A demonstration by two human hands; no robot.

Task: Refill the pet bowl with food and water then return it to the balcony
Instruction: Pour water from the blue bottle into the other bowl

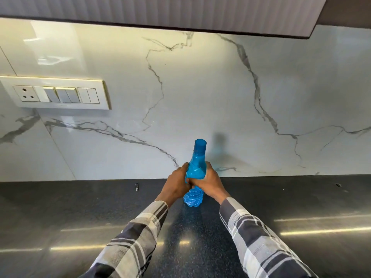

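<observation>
A blue plastic water bottle (197, 157) with a blue cap stands upright on the dark granite counter (80, 207), close to the marble wall. My left hand (176, 183) wraps its middle from the left. My right hand (208, 181) grips the same part from the right, fingers overlapping in front. Both hands hide the bottle's waist; its ribbed base shows below them. No pet bowl is in view.
A white switch panel with a socket (58, 94) is set in the marble backsplash at the left. An overhead cabinet (180, 15) spans the top. A small metal piece (137, 186) sits on the counter by the wall.
</observation>
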